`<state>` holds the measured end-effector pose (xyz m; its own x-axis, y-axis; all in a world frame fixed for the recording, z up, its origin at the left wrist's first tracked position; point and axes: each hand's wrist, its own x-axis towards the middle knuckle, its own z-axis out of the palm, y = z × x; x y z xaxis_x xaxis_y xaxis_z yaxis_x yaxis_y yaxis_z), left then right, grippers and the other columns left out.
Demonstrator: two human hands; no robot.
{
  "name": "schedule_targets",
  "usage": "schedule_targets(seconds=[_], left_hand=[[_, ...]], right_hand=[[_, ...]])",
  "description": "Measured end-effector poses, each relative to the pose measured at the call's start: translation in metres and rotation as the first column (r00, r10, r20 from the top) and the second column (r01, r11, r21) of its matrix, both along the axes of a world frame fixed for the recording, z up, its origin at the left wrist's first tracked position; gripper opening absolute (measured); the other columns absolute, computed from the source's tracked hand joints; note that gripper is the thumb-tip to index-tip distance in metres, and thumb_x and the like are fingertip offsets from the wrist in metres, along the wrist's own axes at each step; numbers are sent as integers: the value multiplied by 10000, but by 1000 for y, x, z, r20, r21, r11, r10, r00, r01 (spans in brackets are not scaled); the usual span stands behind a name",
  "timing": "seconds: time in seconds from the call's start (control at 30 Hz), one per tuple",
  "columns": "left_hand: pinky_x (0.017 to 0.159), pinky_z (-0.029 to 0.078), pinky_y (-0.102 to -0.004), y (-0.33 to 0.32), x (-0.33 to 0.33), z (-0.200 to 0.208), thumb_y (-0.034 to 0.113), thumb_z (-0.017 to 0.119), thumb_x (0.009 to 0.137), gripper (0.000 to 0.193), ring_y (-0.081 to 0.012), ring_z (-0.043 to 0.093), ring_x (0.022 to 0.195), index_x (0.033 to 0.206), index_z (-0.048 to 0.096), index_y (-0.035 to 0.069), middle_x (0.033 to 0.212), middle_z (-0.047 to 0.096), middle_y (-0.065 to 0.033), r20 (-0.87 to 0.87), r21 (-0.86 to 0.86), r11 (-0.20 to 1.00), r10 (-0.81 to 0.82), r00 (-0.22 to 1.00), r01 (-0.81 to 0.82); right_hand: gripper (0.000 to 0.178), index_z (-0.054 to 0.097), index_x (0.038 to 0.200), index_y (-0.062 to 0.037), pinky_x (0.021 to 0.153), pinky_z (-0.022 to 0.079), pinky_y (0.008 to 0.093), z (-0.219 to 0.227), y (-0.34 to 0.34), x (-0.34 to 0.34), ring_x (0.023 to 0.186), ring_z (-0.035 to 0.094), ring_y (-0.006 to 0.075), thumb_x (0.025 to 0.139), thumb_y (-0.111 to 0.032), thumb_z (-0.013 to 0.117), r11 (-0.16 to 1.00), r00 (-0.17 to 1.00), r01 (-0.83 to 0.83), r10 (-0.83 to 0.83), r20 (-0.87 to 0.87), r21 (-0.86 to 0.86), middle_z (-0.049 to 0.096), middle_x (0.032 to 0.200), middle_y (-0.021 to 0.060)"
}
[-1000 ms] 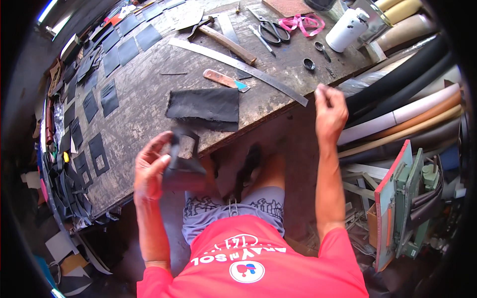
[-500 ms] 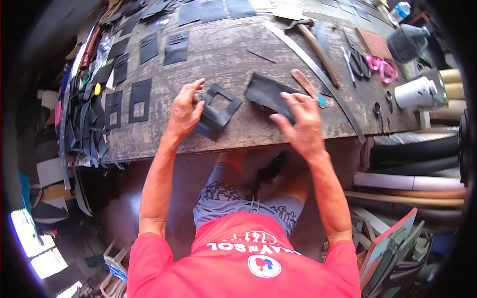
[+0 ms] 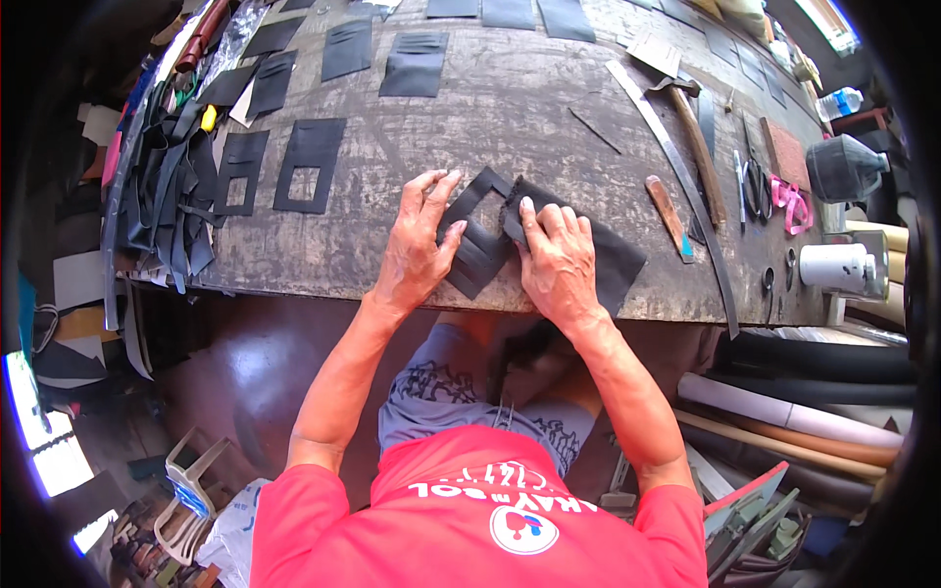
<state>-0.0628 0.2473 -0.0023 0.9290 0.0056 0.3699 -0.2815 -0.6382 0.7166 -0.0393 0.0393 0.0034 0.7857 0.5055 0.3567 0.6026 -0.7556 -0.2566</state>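
Note:
My left hand [image 3: 423,240] rests at the left edge of a black leather-like piece [image 3: 480,263] with a cut-out window and slits, its fingers apart and thumb beside the edge. My right hand [image 3: 559,253] grips a plain black piece of sheet material [image 3: 616,265] near its left edge, the thumb on top and the other fingers curled. That piece's frayed left edge meets or overlaps the windowed piece's right side; its underside is hidden. Both pieces lie near the table's front edge.
The worn wooden table [image 3: 392,147] bears more windowed pieces [image 3: 312,167] and black strips [image 3: 176,186] at left. To the right are a wooden-handled knife [image 3: 669,216], a metal ruler [image 3: 676,181], a hammer [image 3: 698,157], black scissors [image 3: 755,186] and a white can [image 3: 833,265].
My right hand has closed on the plain black piece, which now sits against the windowed piece. My left hand stays beside the windowed piece. The whole view has shifted.

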Motion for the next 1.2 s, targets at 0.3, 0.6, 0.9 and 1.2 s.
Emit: schedule_targets(seconds=[0.3, 0.6, 0.9, 1.2], left_hand=[[982, 452, -430, 1, -10, -1, 67, 750, 821, 428, -320, 556, 1158, 1239, 664, 37, 1282, 579, -136, 55, 301, 943, 129, 990, -139], [1002, 416, -454, 3, -23, -4, 117, 727, 846, 370, -317, 528, 1202, 1205, 687, 34, 1285, 587, -131, 81, 404, 902, 130, 988, -152], [1001, 434, -448, 5, -21, -8, 83, 745, 798, 369, -329, 557, 1176, 1158, 695, 19, 1242, 612, -142, 120, 314, 935, 134, 984, -166], [998, 441, -446, 7, -24, -10, 81, 739, 778, 352, -323, 561, 1164, 1123, 699, 24, 1215, 611, -138, 137, 275, 943, 154, 979, -187]], right_hand=[[460, 605, 1241, 82, 865, 431, 387, 1, 35, 34, 996, 556, 276, 809, -75, 592, 995, 996, -91, 91, 5, -32, 580, 1014, 130], [426, 643, 1272, -17, 910, 499, 422, 48, -43, 4, 969, 600, 355, 848, -50, 667, 983, 885, -162, 105, -454, -87, 594, 995, 159], [449, 602, 1303, 24, 1216, 260, 494, -10, 38, 25, 1422, 411, 352, 859, -25, 647, 972, 968, -189, 208, -138, 143, 535, 1445, 158], [473, 611, 1264, 72, 1197, 331, 470, 29, -19, 8, 1403, 461, 342, 796, 55, 544, 969, 959, -243, 233, -162, -48, 564, 1415, 202]])
